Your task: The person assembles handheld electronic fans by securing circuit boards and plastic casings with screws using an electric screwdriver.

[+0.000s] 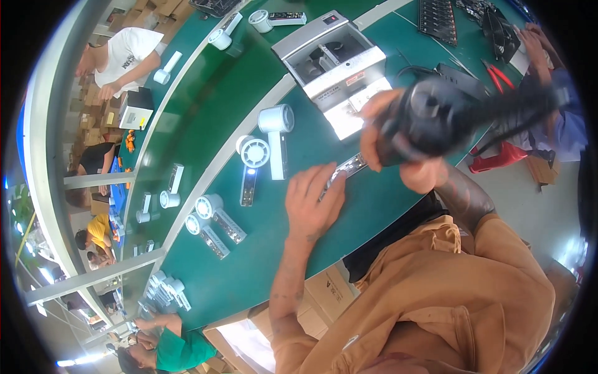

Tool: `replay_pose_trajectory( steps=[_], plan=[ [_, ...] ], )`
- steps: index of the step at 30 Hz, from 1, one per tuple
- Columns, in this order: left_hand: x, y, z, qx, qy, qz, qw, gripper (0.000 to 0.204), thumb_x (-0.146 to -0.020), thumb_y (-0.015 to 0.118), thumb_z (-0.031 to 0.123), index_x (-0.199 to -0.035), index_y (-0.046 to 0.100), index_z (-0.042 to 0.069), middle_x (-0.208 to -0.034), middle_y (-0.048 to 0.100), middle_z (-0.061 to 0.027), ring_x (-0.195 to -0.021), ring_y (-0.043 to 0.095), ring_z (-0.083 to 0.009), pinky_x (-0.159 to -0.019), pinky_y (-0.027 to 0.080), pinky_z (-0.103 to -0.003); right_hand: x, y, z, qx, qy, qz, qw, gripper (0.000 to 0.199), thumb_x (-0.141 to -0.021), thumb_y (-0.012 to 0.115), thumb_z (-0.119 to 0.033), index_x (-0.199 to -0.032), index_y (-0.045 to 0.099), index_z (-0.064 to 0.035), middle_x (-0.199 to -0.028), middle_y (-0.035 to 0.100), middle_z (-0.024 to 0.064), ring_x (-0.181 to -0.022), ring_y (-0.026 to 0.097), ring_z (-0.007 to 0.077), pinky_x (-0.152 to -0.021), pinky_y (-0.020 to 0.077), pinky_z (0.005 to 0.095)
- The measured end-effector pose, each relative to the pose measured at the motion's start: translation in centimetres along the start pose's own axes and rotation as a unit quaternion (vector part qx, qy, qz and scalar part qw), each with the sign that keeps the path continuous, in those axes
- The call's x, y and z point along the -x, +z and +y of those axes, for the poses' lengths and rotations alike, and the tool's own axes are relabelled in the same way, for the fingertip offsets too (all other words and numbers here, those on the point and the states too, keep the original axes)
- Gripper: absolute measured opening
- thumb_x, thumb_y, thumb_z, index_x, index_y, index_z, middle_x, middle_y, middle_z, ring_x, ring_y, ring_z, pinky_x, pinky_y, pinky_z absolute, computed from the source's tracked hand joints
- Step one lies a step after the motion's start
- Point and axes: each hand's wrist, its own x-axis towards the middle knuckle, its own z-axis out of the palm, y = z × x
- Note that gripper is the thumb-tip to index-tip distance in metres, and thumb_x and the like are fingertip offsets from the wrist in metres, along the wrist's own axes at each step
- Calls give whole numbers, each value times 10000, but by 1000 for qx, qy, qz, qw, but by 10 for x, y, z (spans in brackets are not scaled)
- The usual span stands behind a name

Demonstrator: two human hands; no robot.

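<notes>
My left hand lies on the green worktop, its fingers pressed on a narrow handle with an exposed circuit board. That handle looks like the ones on the white handheld fans nearby; its head end is hidden. My right hand is wrapped round a black electric screwdriver, blurred and close to the camera. The screwdriver is over the handle's right end, and its tip is hidden. Left of my hands are a fan lying face up with a lit spot on its board, and another fan.
A silver screw feeder with an open top stands beyond my hands. More fans lie to the left and on the green conveyor. Red-handled pliers are at the right. Co-workers sit across the line, at the lower left and far right.
</notes>
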Motion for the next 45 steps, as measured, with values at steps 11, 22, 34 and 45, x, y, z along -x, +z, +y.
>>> replay_pose_trajectory(
  steps=[11,22,34,45],
  plan=[
    [11,-25,-15,139,-147,-79,976,633,-722,850,173,-1290,613,24,-1186,648,-186,-1045,645,-349,-871,537,-402,-82,31,-86,79,-39,126,988,947,-851,537,-781,-1253,500,76,-657,601,117,-465,509,119,-433,388,245],
    [18,-12,-16,163,-183,-82,966,657,-718,855,156,-1305,597,13,-1164,634,-187,-1028,629,-355,-870,525,-405,-82,8,-17,144,-132,47,980,559,-1005,501,-465,-1209,543,54,-687,590,51,-517,476,64,-503,375,221],
    [12,3,-5,178,-162,-73,968,684,-696,885,171,-1295,599,9,-1182,613,-171,-1050,594,-354,-889,493,-418,-64,34,-10,-183,-13,35,982,538,-997,531,-495,-1147,553,22,-638,558,64,-459,496,95,-431,402,251],
    [13,4,-4,201,-156,-55,966,753,-684,885,164,-1340,547,16,-1173,606,-175,-1024,581,-377,-864,482,-430,-55,49,0,-24,40,-13,999,874,-920,420,-742,-1213,468,79,-621,555,55,-486,483,78,-476,383,226]
  ],
)
